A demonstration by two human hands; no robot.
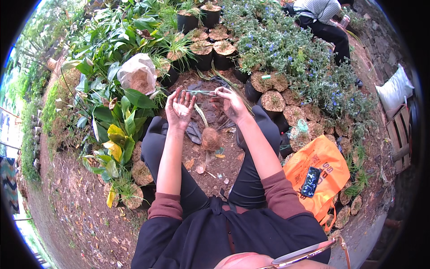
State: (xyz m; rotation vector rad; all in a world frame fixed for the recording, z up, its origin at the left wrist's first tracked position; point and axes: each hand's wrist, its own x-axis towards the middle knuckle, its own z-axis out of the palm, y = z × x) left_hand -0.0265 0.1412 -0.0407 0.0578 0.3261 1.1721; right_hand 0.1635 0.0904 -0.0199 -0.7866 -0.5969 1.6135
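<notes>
A thin pale green string [199,92] stretches between my two hands, above the ground between my knees. My left hand [180,110] is palm up with its fingers raised and somewhat apart; the string runs across or round them, though exactly how cannot be made out. At the other end, the fingertips of my right hand [230,104] pinch the string. Below them, a brown fibrous ball [210,139] lies on the soil. A pale strip-like leaf or stem [200,115] reaches from near my left thumb down toward this ball.
Leafy plants [130,112] crowd the left. Black pots topped with brown fibre [272,101] curve round the front and right, near blue-flowered plants [286,49]. A white bag of fibre [139,76] stands front left. A phone [310,181] lies on an orange bag [329,157]. Another person [320,27] sits far right.
</notes>
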